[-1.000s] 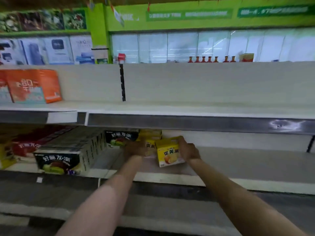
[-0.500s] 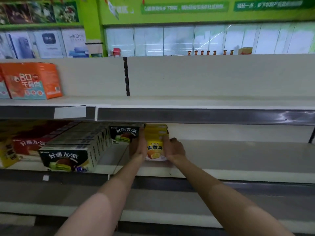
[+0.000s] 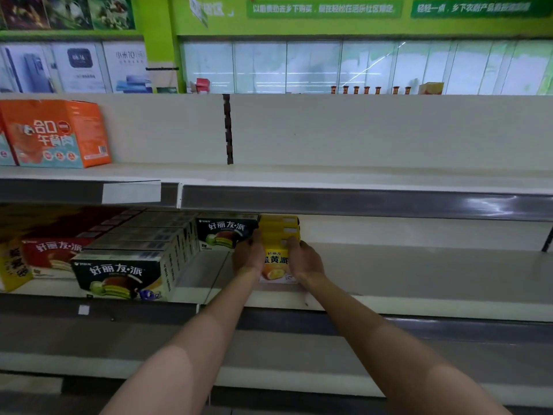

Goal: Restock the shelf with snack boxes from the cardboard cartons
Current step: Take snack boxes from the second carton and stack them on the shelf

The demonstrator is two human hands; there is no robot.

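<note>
Restock partly done, judging by layout: far left of middle shelf [image 3: 419, 283] stocked with a yellow box [image 3: 13, 265], red pie boxes [image 3: 54, 253], then a deep row of dark green-pie boxes [image 3: 119, 275] running near to far; one more dark box [image 3: 226, 233] set far back. Just right of that, a short file of yellow snack boxes [image 3: 279, 235], front one clamped between both hands: left hand [image 3: 248, 254] pressed on its left side, fingers curled at the edge; right hand [image 3: 305, 259] gripping the right side, fingers over the top corner. Box down on the shelf, apparently being squared into line. Whole right run of this shelf bare, so plenty left. No cartons in view. Upper shelf [image 3: 359, 175]: orange carton-style pack [image 3: 57, 133] at left only. Beyond: green wall [image 3: 161, 34], posters, glass panels, small bottles [image 3: 368, 90]. Dim store light.
</note>
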